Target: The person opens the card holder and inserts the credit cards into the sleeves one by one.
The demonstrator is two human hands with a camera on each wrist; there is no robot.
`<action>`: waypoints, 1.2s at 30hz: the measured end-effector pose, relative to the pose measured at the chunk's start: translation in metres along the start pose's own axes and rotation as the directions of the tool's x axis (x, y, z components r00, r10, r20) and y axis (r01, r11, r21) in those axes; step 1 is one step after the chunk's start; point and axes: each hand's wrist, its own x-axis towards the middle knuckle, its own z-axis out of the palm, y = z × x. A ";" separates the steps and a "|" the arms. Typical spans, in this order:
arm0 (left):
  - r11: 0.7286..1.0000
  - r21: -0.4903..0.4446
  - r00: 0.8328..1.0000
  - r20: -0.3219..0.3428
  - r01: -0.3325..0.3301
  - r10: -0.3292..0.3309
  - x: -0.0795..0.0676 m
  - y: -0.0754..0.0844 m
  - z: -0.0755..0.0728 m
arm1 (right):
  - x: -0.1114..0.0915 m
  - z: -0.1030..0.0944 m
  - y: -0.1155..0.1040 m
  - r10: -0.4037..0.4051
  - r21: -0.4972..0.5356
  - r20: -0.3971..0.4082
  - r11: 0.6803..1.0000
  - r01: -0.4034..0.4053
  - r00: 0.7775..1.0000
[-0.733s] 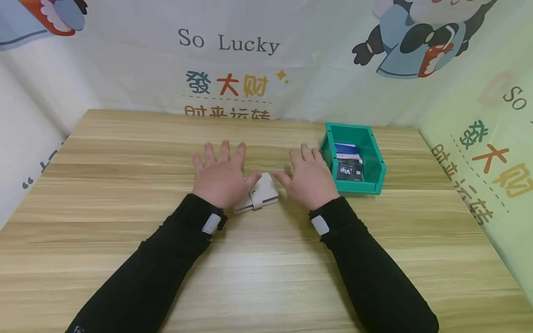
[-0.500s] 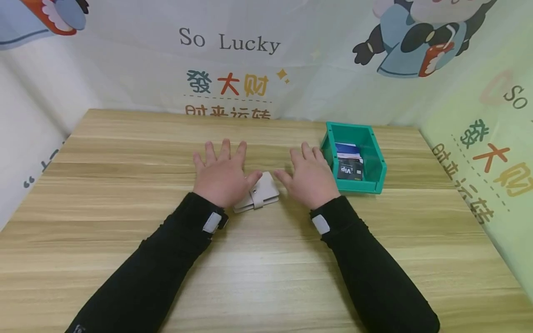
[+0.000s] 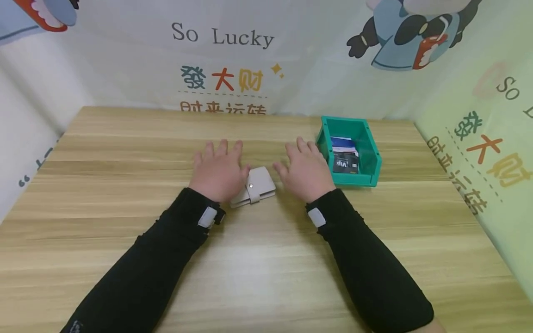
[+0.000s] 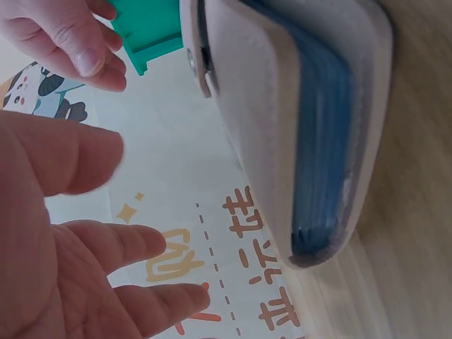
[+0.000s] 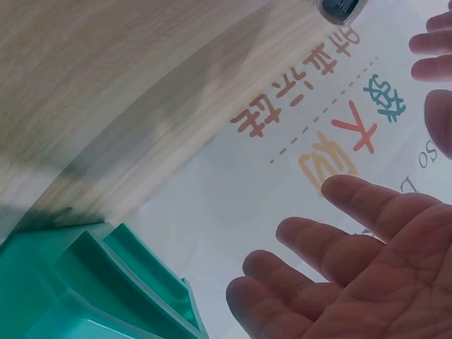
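Left hand (image 3: 217, 174): fingers spread; wallet (image 3: 261, 181) partly hidden.
Right hand (image 3: 307, 173): fingers spread beside bin (image 3: 354, 179).
Cards (image 3: 345, 161): contained in bin.

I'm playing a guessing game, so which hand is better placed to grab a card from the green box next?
Probably the right hand: it holds nothing and is close beside the green box with the cards inside. The left hand is farther away, beside the pale wallet.

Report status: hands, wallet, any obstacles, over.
Left hand, right hand: open, empty. White wallet between them on table. Green bin beside right hand, not blocking wallet.
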 end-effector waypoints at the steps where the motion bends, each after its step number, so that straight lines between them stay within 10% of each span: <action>1: 1.000 -0.009 1.000 0.002 -0.005 0.005 0.001 0.000 -0.001 | 0.000 -0.001 0.000 -0.002 0.004 -0.002 1.000 0.002 1.000; 19: 0.979 -0.077 0.969 0.144 -0.189 0.198 0.002 -0.003 -0.002 | 0.001 -0.010 -0.009 -0.022 0.121 0.018 0.992 0.020 1.000; 36: 0.981 -0.080 0.969 0.161 -0.176 0.187 -0.015 -0.003 0.009 | -0.010 -0.007 -0.019 -0.146 0.109 0.088 0.985 0.137 0.985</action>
